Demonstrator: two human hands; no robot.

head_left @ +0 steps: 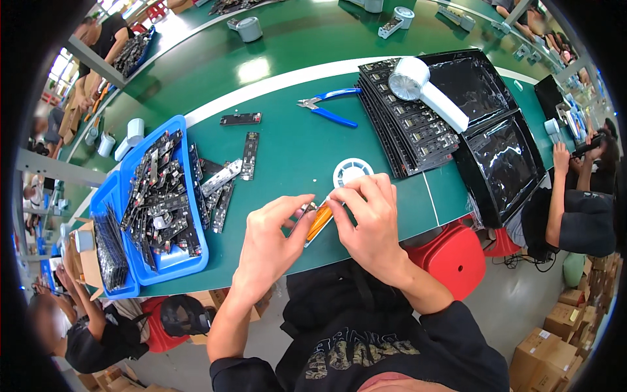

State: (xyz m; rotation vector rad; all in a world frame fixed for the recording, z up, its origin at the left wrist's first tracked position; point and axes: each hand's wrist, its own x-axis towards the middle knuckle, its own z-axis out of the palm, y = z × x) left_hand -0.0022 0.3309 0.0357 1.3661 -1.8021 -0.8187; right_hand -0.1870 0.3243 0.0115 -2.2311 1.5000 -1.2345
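Observation:
In front of me is a white handheld fan housing (353, 171), its round vented head pointing away and its handle toward me. Orange-yellow cylinders (319, 222), which look like batteries, lie in the open handle. My left hand (271, 234) is closed at the handle's left side, pinching a small dark circuit board (307, 208), mostly covered by the fingers. My right hand (371, 219) grips the housing from the right, thumb and fingertips at the handle's upper part below the round head. The fingertips hide the joint between head and handle.
At left, blue trays (204, 245) hold heaped circuit boards; loose boards (249, 155) lie beside them. Blue-handled cutters (333, 108) lie beyond my hands. Stacked board panels (408, 127) bear a white fan (436, 103), next to black plastic-lined trays (499, 153). Co-workers sit on both sides.

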